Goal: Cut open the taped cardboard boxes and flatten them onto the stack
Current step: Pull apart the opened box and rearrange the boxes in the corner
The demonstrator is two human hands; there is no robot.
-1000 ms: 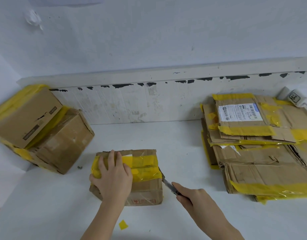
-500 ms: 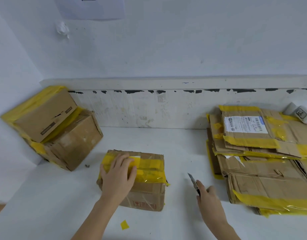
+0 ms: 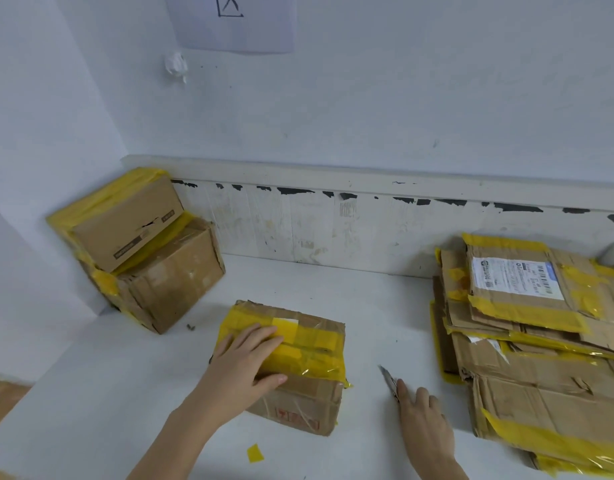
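Steadying the small brown cardboard box banded in yellow tape (image 3: 300,362) is your left hand (image 3: 244,367): fingers lie nearly straight across the taped top and the thumb presses the near upper edge, so it rests on the box rather than closing round it. The box sits on the white tabletop (image 3: 333,289) in front of you, between the two sealed taped boxes piled in the left corner (image 3: 142,251) and the stack of flattened cardboard (image 3: 541,341) on the right.

Your right hand (image 3: 421,422) is well apart from the box, on its right. It holds the slim metal utility knife (image 3: 388,379) low against the table; the forefinger lies along the handle, and the other fingers look fairly straight, though how they wrap the handle underneath is hidden.

You appear to be between cuts. The yellow tape looks intact along the top, and no flap is raised, so the box is not ready to flatten. The next move likely calls for bringing the blade to an uncut seam, with your left fingers kept off its line.

The box's long axis runs left to right, tilted slightly so the right end sits nearer you. The knife's blade points away from you and a little left, its length nearly crossways to the box's.
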